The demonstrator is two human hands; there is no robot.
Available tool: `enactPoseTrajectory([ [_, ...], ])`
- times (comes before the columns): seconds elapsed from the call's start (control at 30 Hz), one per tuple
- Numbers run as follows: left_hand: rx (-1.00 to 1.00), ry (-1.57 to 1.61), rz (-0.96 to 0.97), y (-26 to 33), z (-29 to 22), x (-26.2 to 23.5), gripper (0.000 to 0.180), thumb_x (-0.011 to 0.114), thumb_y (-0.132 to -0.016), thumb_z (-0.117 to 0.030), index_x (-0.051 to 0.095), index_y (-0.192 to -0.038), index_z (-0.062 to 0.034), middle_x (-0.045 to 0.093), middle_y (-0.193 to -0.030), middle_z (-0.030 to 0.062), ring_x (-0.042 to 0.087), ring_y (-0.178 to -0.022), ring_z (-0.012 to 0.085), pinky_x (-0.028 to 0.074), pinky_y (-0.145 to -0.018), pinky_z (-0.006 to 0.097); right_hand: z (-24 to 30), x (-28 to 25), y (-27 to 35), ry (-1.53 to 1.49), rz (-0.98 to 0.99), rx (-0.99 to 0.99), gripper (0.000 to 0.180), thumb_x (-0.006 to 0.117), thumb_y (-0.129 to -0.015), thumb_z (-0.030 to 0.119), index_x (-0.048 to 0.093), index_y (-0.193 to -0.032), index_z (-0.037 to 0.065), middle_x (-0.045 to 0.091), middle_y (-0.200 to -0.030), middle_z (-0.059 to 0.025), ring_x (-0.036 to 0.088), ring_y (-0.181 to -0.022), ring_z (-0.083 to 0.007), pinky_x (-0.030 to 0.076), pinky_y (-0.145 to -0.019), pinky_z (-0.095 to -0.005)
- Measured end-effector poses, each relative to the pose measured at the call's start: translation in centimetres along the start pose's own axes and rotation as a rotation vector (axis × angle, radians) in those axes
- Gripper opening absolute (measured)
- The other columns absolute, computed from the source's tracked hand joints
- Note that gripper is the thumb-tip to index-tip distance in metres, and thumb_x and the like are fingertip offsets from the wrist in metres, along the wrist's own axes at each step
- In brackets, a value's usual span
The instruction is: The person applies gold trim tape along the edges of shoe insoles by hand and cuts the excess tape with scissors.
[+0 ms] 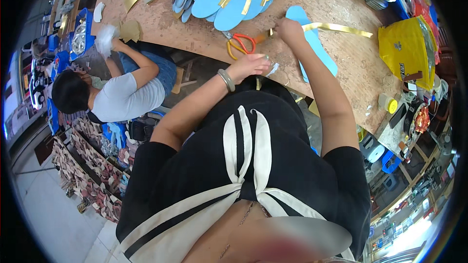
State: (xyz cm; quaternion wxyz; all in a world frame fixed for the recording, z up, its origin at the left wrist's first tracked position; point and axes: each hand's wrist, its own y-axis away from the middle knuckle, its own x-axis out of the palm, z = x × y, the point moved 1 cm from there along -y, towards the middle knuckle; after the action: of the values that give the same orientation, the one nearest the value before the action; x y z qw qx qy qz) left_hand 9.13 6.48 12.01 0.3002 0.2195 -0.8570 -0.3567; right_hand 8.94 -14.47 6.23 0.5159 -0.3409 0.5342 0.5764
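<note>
My right hand (pixel 288 31) pinches a shiny gold strip (pixel 341 28) above a light blue sole (pixel 319 51) lying on the table. One end of the strip trails off to the right across the sole; a short piece shows left of my fingers. My left hand (pixel 249 68), with a bangle at the wrist, hovers at the table's near edge, fingers stretched to the right and holding nothing I can see. Close beyond it lie scissors (pixel 240 44) with red and yellow handles. A small white scrap (pixel 274 69) is beside the left fingertips.
Blue soles with gold straps (pixel 229 14) are piled at the far side of the wooden table (pixel 190 34). To the right stand a yellow bag (pixel 404 48) and a yellow-lidded jar (pixel 388 103). At left, a co-worker (pixel 129 95) sits holding translucent plastic.
</note>
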Motion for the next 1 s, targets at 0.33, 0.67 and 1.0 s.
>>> enactPoseTrajectory([
  [0.33, 0.438, 0.612, 0.093, 0.6, -5.1, 7.2, 0.04, 0.045, -0.095, -0.022, 0.038, -0.131, -0.006, 0.054, -0.113, 0.0087, 0.053, -0.107, 0.0201, 0.042, -0.093, 0.034, 3.6, -8.7, 13.5, -1.025, -0.297, 0.104, 0.017, 0.064, -0.08, 0.022, 0.065, -0.084, 0.005, 0.063, -0.076, -0.0133, 0.061, -0.066, -0.0267, 0.047, -0.059, -0.0352],
  [0.67, 0.895, 0.893, 0.428, 17.0, -12.4, 5.1, 0.052, 0.044, -0.092, -0.009, 0.029, -0.141, -0.0216, 0.057, -0.098, 0.0056, 0.041, -0.057, 0.0035, 0.038, -0.048, 0.015, -1.5, -3.5, 19.7, -1.006, 0.514, -0.086, 0.029, 0.069, -0.078, 0.024, 0.066, -0.101, 0.007, 0.067, -0.084, -0.009, 0.061, -0.076, -0.0127, 0.047, -0.072, -0.0277],
  [1.0, 0.696, 0.311, -0.328, 16.9, -4.5, 9.6, 0.036, 0.046, -0.086, -0.002, 0.047, -0.121, 0.0061, 0.055, -0.118, 0.0148, 0.061, -0.096, 0.0224, 0.05, -0.076, 0.027, -13.5, 2.2, 13.0, -0.066, -0.138, 0.037, 0.05, 0.074, -0.067, 0.028, 0.057, -0.112, 0.014, 0.06, -0.099, -0.0102, 0.056, -0.1, -0.0271, 0.045, -0.081, -0.0358],
])
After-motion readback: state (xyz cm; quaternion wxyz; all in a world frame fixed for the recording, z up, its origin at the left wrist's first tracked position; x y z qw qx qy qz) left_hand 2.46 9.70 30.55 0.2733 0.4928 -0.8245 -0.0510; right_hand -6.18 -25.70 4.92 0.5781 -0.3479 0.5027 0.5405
